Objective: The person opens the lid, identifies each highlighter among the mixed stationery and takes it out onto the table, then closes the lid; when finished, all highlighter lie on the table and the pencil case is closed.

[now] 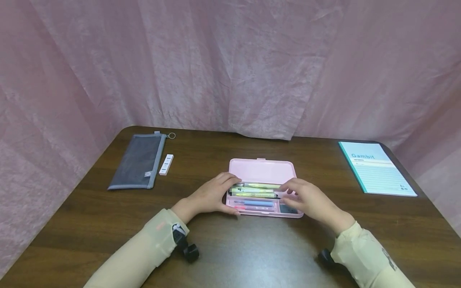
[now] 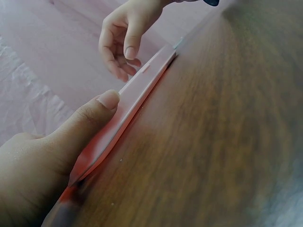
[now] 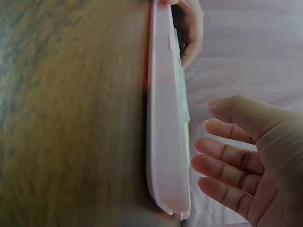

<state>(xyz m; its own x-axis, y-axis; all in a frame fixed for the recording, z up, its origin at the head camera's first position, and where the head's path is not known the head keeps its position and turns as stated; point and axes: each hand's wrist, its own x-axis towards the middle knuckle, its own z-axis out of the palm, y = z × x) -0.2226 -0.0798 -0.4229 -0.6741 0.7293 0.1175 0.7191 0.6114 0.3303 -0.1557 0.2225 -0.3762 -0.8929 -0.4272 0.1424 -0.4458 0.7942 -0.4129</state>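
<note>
A pink pencil case lies on the table with its lid folded back. Several yellow-green pens fill its long compartment. In the front compartment are a blue pen and a pink pen, beside a small dark block. My left hand holds the case's left end, thumb along the front wall and fingers reaching over the far side. Over the right end hovers my right hand, its fingers loosely bent; in the right wrist view those fingers are apart from the case and hold nothing.
To the left lies a grey mesh zip pouch with a ring on its zip, next to a small white block. A notebook with a teal spine lies at the right. Pink curtain hangs behind the wooden table.
</note>
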